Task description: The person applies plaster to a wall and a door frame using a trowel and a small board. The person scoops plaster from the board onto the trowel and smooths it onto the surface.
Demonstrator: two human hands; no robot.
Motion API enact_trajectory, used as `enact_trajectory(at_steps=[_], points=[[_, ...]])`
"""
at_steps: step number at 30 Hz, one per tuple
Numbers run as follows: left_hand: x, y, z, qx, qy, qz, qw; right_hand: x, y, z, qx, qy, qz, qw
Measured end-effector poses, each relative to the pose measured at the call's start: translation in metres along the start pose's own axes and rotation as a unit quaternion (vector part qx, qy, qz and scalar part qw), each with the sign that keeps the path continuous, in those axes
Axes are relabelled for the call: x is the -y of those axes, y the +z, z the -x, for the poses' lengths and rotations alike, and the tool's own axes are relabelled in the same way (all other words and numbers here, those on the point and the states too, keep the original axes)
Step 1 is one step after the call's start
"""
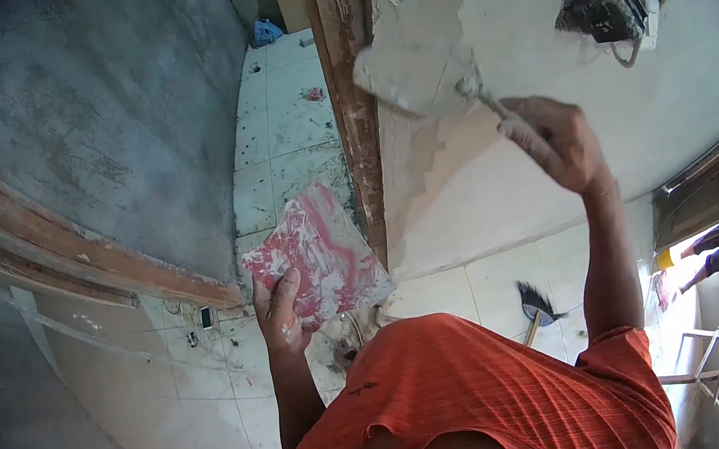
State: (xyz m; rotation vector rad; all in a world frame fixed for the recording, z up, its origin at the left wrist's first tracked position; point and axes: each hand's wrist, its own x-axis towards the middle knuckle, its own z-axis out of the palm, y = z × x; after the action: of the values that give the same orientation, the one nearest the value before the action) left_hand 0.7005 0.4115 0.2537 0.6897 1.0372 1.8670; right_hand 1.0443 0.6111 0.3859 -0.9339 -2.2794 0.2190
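Right of the wooden post (358, 122), the right hand (559, 139) is holding the scraper (428, 75), fingers curled around its handle, which is slanting up-left with the blade overlapping the post's edge, while the left hand (281, 318) is gripping a pink board (319, 254) lower left.

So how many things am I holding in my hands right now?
2: a red, white-smeared board in your left hand, and a trowel in your right hand, up by the wall. Anything behind the board would be hidden.
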Motion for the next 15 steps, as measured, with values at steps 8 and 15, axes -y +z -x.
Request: enact_trajectory(at_steps=[8,15], points=[[-0.003,-0.001,0.003,-0.021,0.003,-0.035,0.999,-0.023,0.071,0.059,0.131,0.108,0.007,0.985],[0.001,0.000,0.002,-0.025,-0.001,-0.038,0.999,-0.011,0.022,0.029,-0.023,0.042,-0.073,0.996]])
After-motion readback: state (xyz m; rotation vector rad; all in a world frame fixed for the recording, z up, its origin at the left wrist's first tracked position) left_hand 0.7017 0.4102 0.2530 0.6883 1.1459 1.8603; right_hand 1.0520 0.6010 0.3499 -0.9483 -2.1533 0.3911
